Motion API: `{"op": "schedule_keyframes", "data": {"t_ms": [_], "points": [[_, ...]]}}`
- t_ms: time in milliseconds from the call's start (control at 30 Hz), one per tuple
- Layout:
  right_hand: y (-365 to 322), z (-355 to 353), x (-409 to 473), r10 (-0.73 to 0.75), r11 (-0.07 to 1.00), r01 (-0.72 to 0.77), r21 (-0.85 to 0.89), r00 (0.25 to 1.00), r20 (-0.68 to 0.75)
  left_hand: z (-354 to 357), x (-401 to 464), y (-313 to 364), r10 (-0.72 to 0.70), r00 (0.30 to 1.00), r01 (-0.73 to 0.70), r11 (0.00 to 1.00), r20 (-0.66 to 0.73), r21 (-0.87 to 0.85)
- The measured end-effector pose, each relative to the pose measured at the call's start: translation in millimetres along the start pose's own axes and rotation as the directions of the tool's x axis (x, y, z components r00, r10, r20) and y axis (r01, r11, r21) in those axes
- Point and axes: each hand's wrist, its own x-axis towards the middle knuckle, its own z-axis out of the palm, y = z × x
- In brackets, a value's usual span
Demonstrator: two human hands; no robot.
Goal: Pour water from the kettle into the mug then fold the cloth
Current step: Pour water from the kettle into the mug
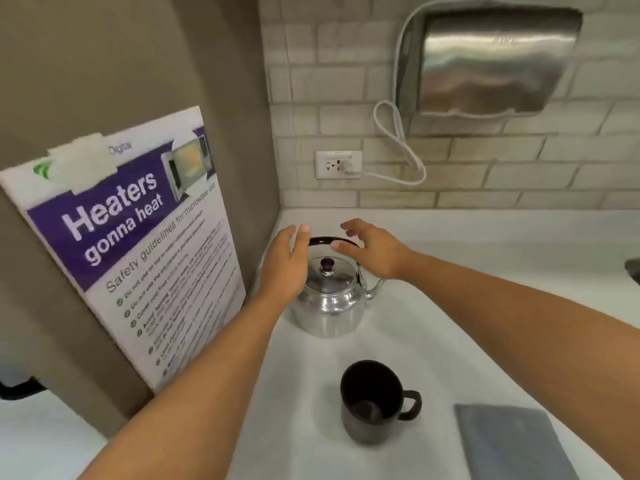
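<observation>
A shiny metal kettle [329, 303] with a black arched handle and a dark lid knob stands on the white counter [485, 306] near the corner. Its spout points right. My left hand [285, 265] hovers at the left end of the handle, fingers apart. My right hand [372, 251] hovers over the right end of the handle, fingers spread, holding nothing. A black mug [374, 403] stands closer to me, handle to the right. A grey cloth [512, 445] lies flat at the lower right.
A poster about microwave safety [138, 244] leans against the brown wall at the left. On the tiled back wall hang a steel hand dryer [491, 60] and a socket [338, 164] with its looped cord. A dark object [633, 270] sits at the right edge.
</observation>
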Motion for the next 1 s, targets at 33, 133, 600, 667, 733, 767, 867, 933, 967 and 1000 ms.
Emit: {"op": "schedule_keyframes", "data": {"t_ms": [33,133,600,667,733,767,867,933,967,1000], "points": [[3,5,11,-0.038,0.999,0.038,0.005,0.999,-0.028,5,8,-4,-0.022,0.999,0.023,1.0,-0.029,0.006],[13,21,38,-0.074,0.996,0.079,0.029,0.986,-0.146,18,31,-26,-0.078,0.994,0.075,0.996,-0.076,-0.045],[34,39,73,-0.004,0.962,0.052,0.269,0.984,-0.176,60,60,-46,-0.411,0.882,0.27,0.842,-0.231,-0.467],[36,34,67,-0.034,0.963,0.087,0.255,0.978,-0.204,59,59,-43,-0.447,0.864,0.287,0.816,-0.232,-0.501],[38,29,55,-0.05,0.953,0.118,0.281,0.97,-0.238,57,57,-37,-0.474,0.847,0.293,0.793,-0.239,-0.535],[39,27,46,-0.05,0.94,0.136,0.314,0.962,-0.268,54,56,-34,-0.48,0.844,0.289,0.784,-0.242,-0.549],[39,19,5,-0.069,0.937,0.211,0.279,0.893,-0.444,44,50,-20,-0.456,0.857,0.258,0.782,-0.239,-0.567],[40,18,-34,-0.057,0.944,0.212,0.253,0.859,-0.508,35,45,-7,-0.437,0.869,0.241,0.783,-0.231,-0.573],[42,21,-55,-0.016,0.945,0.178,0.273,0.861,-0.508,30,43,0,-0.429,0.873,0.23,0.783,-0.233,-0.578],[45,27,-76,0.035,0.94,0.133,0.314,0.878,-0.477,25,40,8,-0.419,0.876,0.217,0.783,-0.238,-0.583]]}}
